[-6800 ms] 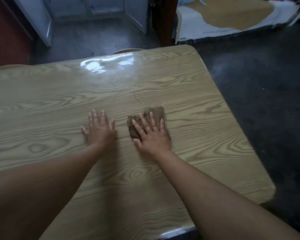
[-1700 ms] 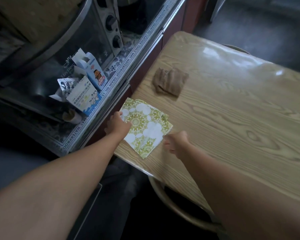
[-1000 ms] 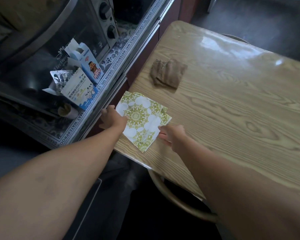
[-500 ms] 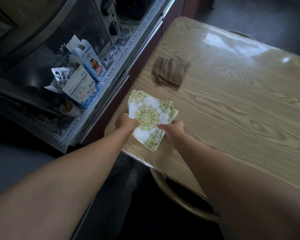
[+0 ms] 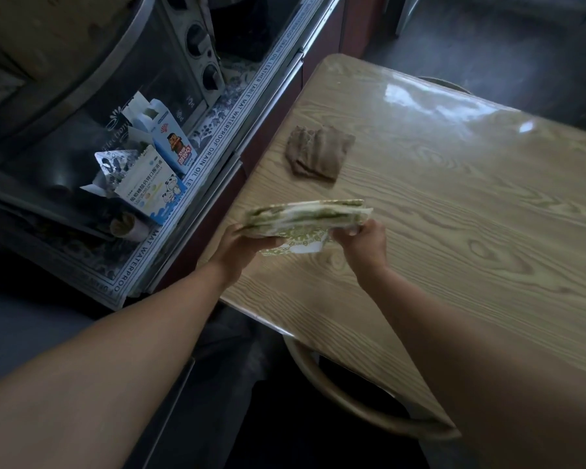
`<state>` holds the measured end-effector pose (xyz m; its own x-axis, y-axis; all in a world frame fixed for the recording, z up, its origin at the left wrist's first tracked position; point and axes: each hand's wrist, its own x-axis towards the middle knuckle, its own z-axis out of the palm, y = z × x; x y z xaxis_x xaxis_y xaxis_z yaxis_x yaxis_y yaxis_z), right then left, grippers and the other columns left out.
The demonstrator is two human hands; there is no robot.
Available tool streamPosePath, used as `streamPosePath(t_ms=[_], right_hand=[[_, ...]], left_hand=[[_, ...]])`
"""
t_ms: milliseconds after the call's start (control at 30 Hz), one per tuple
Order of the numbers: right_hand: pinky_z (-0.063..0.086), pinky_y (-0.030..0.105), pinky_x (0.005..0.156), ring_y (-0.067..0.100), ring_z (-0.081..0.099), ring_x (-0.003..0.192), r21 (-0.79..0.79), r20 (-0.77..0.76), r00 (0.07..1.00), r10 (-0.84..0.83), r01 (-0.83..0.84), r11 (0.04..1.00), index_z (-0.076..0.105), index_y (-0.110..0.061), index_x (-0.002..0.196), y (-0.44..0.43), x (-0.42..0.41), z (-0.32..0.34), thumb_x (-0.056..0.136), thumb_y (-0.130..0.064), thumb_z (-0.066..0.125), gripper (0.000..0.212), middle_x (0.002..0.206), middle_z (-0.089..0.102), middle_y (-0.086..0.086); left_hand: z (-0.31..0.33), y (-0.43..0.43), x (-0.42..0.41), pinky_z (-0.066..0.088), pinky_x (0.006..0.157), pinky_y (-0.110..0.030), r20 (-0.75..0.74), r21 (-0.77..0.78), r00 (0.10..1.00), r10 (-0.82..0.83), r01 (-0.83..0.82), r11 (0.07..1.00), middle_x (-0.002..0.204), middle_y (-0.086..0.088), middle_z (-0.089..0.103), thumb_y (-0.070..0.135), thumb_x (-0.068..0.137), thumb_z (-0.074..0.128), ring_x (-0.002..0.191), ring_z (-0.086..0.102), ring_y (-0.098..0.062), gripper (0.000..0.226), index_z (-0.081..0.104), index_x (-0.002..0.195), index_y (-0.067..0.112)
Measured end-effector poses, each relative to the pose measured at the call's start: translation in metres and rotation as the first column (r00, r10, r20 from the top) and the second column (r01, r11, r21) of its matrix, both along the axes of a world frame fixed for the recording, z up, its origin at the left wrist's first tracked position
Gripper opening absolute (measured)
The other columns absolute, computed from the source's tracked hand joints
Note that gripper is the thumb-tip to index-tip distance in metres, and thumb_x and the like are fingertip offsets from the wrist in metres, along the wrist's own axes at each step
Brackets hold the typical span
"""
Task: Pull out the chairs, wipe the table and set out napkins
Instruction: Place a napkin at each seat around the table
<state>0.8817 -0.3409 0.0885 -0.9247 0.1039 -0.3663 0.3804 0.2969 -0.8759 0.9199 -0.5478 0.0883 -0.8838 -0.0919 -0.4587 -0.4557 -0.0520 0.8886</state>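
Toaster oven [image 5: 170, 59]: dark glass door, three knobs down its right panel; it stands on the counter left of the scene
Printed mat [image 5: 203, 160]: floral, with a lettered border reading TABLE MAT WATERPROOF; it lies under the oven
Cartons: a blue-and-white carton [image 5: 168, 137] stands upright in front of the door; a cartoon-printed box [image 5: 153, 194] leans just beside it
Floor [image 5: 521, 45]: dark grey

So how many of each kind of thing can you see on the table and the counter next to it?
Napkin stacks: 1, the green-and-white napkins held in both hands above the table
Brown cloths: 1, the cloth lying on the table
Cartons: 2, the tall carton and the short carton on the counter
Ovens: 1, the toaster oven
Total: 5
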Motion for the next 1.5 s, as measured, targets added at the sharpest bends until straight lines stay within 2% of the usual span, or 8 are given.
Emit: streamPosePath(t_ms=[267, 400, 567, 767, 933, 1033, 1200, 1500], right_hand=[[0.054, 0.045, 0.083, 0.026, 0.066, 0.094, 0.138, -0.059, 0.989, 0.138, -0.129, 0.982, 0.062, -0.020, 0.105, 0.010, 0.011, 0.003, 0.073, -0.014, 0.080, 0.037, 0.100, 0.070, 0.002], [0.051, 0.034, 0.071, 0.024, 0.065, 0.087, 0.218, -0.170, 0.974, 0.153, -0.114, 0.969, 0.064, -0.018, 0.103, 0.006, 0.010, 0.008, 0.079, -0.017, 0.074, 0.026, 0.091, 0.068, -0.002], [0.057, 0.043, 0.077, 0.023, 0.068, 0.088, 0.202, 0.035, 0.994, 0.099, -0.104, 0.974, 0.065, -0.020, 0.100, 0.017, 0.006, 0.010, 0.083, -0.018, 0.069, 0.017, 0.093, 0.072, 0.002], [0.058, 0.044, 0.083, 0.027, 0.069, 0.094, -0.127, 0.368, 0.923, -0.116, 0.173, 0.977, 0.057, -0.008, 0.109, 0.028, 0.005, 0.014, 0.077, -0.012, 0.080, 0.040, 0.108, 0.069, 0.011], [0.060, 0.036, 0.057, 0.030, 0.068, 0.076, -0.142, 0.579, 0.768, -0.275, 0.427, 0.893, 0.061, -0.005, 0.101, 0.038, 0.014, 0.003, 0.076, 0.001, 0.079, 0.032, 0.099, 0.067, 0.016], [0.057, 0.048, 0.084, 0.037, 0.070, 0.090, -0.037, 0.587, 0.749, -0.309, 0.405, 0.913, 0.067, -0.005, 0.090, 0.044, 0.021, -0.007, 0.074, -0.005, 0.081, 0.021, 0.103, 0.070, 0.020], [0.058, 0.050, 0.082, 0.038, 0.070, 0.090, -0.016, 0.603, 0.744, -0.288, 0.373, 0.928, 0.068, -0.003, 0.101, 0.048, 0.029, -0.011, 0.076, -0.011, 0.082, 0.030, 0.105, 0.070, 0.021], [0.059, 0.044, 0.080, 0.028, 0.070, 0.081, 0.172, 0.491, 0.804, -0.336, 0.288, 0.942, 0.060, -0.020, 0.067, 0.059, 0.035, -0.020, 0.079, -0.018, 0.079, 0.022, 0.089, 0.071, 0.007]], left_hand=[[0.000, 0.014, 0.007, 0.050, 0.064, -0.008, -0.007, -0.125, 0.998, -0.061, 0.059, 0.990, 0.087, 0.015, 0.076, 0.003, 0.071, 0.081, 0.082, 0.069, 0.004, 0.039, 0.070, 0.107, 0.014], [-0.002, 0.018, 0.001, 0.054, 0.074, -0.016, 0.001, -0.138, 0.999, 0.044, -0.044, 0.989, 0.097, 0.006, 0.075, 0.014, 0.070, 0.084, 0.091, 0.070, -0.006, 0.032, 0.073, 0.100, 0.022], [-0.004, 0.021, -0.006, 0.049, 0.075, -0.018, 0.082, -0.165, 0.996, 0.030, -0.016, 0.986, 0.099, 0.001, 0.073, 0.021, 0.075, 0.081, 0.096, 0.068, -0.011, 0.033, 0.072, 0.104, 0.008], [-0.001, 0.028, -0.013, 0.058, 0.081, -0.037, 0.257, -0.025, 0.963, 0.080, -0.076, 0.997, 0.109, -0.015, 0.072, 0.024, 0.082, 0.074, 0.092, 0.071, -0.026, 0.034, 0.067, 0.109, 0.005], [-0.009, 0.034, -0.005, 0.056, 0.082, -0.040, 0.433, 0.054, 0.900, -0.045, 0.024, 0.998, 0.114, -0.019, 0.069, 0.003, 0.092, 0.059, 0.101, 0.068, -0.033, 0.028, 0.061, 0.119, -0.002], [-0.016, 0.036, 0.001, 0.058, 0.075, -0.037, 0.458, 0.039, 0.889, -0.016, -0.002, 0.999, 0.113, -0.018, 0.070, 0.002, 0.086, 0.067, 0.097, 0.070, -0.030, 0.030, 0.063, 0.115, -0.002], [-0.026, 0.038, 0.003, 0.054, 0.047, -0.023, 0.475, 0.032, 0.879, 0.034, -0.056, 0.998, 0.085, -0.007, 0.076, 0.002, 0.074, 0.078, 0.065, 0.073, -0.016, 0.025, 0.066, 0.096, 0.006], [-0.035, 0.040, 0.002, 0.058, 0.077, -0.037, 0.458, 0.033, 0.887, 0.061, -0.086, 0.996, 0.097, -0.014, 0.073, 0.016, 0.086, 0.070, 0.088, 0.071, -0.027, 0.029, 0.064, 0.109, -0.001]])
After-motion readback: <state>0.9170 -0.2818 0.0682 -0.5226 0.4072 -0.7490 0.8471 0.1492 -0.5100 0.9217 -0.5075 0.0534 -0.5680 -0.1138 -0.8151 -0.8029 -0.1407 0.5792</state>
